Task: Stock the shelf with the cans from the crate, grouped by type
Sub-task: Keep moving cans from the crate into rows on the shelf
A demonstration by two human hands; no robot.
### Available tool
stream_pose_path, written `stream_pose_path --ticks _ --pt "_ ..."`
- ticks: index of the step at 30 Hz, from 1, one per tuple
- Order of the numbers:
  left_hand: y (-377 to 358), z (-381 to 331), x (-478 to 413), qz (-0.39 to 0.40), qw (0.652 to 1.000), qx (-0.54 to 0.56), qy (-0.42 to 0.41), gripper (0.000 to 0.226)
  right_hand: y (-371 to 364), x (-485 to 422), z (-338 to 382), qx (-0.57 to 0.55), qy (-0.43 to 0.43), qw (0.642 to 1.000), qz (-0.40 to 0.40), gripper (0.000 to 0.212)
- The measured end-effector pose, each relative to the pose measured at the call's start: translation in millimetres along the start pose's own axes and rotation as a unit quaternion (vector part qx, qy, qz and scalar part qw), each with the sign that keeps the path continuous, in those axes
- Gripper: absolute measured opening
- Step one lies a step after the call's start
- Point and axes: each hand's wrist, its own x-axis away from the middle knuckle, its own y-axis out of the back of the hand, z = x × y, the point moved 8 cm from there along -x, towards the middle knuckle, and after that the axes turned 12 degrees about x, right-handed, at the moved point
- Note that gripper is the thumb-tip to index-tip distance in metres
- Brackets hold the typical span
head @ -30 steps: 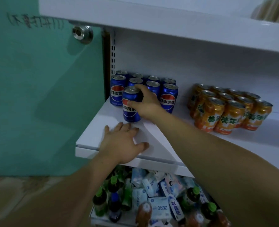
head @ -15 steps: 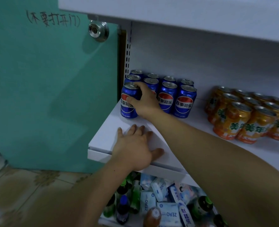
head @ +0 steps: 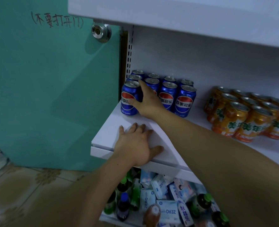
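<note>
- Right hand [head: 146, 102] wrapped loosely on front-left blue can [head: 129, 98]: thumb across the label, forefinger up past the rim, other fingers hidden behind the can. Contact plain; firmness of clasp not readable.
- Can upright on white shelf [head: 112, 128], at its far-left corner, touching the blue cans [head: 168, 89] behind and just beside it.
- Blue group: ten tops or bodies countable, in rows running back; one front can mostly covered by the right hand, rear ones showing lids only.
- Left hand [head: 135, 145] flat, fingers spread, palm down on the shelf's near edge, holding nothing.
- Orange cans [head: 243, 118] to the right on the same shelf, well apart from the blue group. About thirteen lids countable; pack cut off by the right frame edge, true count not possible.
- Both forearms fill the near foreground and hide part of the shelf front.
- Lower shelf [head: 151, 202] partly hidden by arms: green-capped bottles, one blue-capped bottle, pale "ZERO" packets heaped together; counts unclear.
- Teal door [head: 53, 79] left of the shelving, round metal lock [head: 101, 32], handwritten characters above.
- Crate not in view.
</note>
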Motion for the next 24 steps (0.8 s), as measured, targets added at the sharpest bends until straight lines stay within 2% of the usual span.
stream_pose_path --ticks 3,7,9,12,16,20,22,24 --pt "2.4 -0.8 0.6 0.006 1.0 0.013 0.005 0.081 22.7 27.7 -15.1 0.076 -0.031 0.996 0.024 0.079" --pt "4.6 0.1 4.1 0.028 0.999 0.029 0.031 0.08 80.8 96.0 -49.8 0.208 -0.062 0.975 0.037 0.066" --pt "5.7 -0.5 6.4 0.051 0.997 0.024 0.057 0.08 115.8 141.1 -82.2 0.261 -0.111 0.958 0.037 0.06" --pt "4.4 -39.3 4.3 0.081 0.994 0.032 0.059 0.082 171.4 212.6 -133.2 0.321 -0.186 0.929 0.009 0.068" --pt "-31.2 -199.2 22.1 0.149 0.978 0.08 -0.12 0.079 228.3 326.2 -197.8 0.326 -0.326 0.887 0.023 0.073" --pt "-93.8 -359.8 88.1 0.212 0.924 0.072 -0.309 0.066 264.8 451.3 -245.4 0.304 -0.433 0.849 -0.003 0.073" --pt "-135.4 -413.6 121.8 0.254 0.897 0.076 -0.354 0.067 275.0 515.7 -264.6 0.294 -0.484 0.824 -0.008 0.074" --pt "-183.9 -450.9 153.7 0.32 0.872 0.065 -0.365 0.073 280.7 582.2 -278.7 0.286 -0.538 0.793 -0.008 0.073"
